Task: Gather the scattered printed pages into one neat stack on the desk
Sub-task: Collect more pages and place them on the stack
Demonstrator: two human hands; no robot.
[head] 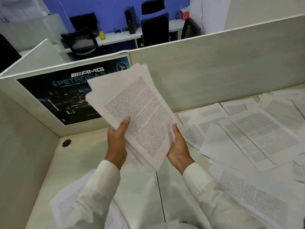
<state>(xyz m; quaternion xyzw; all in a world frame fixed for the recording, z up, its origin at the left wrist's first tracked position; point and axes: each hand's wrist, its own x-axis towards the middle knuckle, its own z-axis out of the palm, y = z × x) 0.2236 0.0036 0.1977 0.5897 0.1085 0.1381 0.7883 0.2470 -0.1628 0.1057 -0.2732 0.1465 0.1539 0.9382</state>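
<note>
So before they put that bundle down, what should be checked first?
1. Grip: left hand and right hand both hold the bundle at its lower end: ok.
2. Bundle edges square: not ok, sheets fan out.
3. Bare desk beneath for setting down: ok.
4. All pages gathered: not ok, loose pages lie at right, further pages under the left sleeve.
5. Sheets all facing one way: cannot tell.

Both hands [116, 142] [179, 148] grip a fanned sheaf [137, 113] above the desk [92, 156], perhaps uneven

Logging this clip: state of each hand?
Left hand: holding the sheaf by its left edge.
Right hand: holding the sheaf's right edge.
</note>
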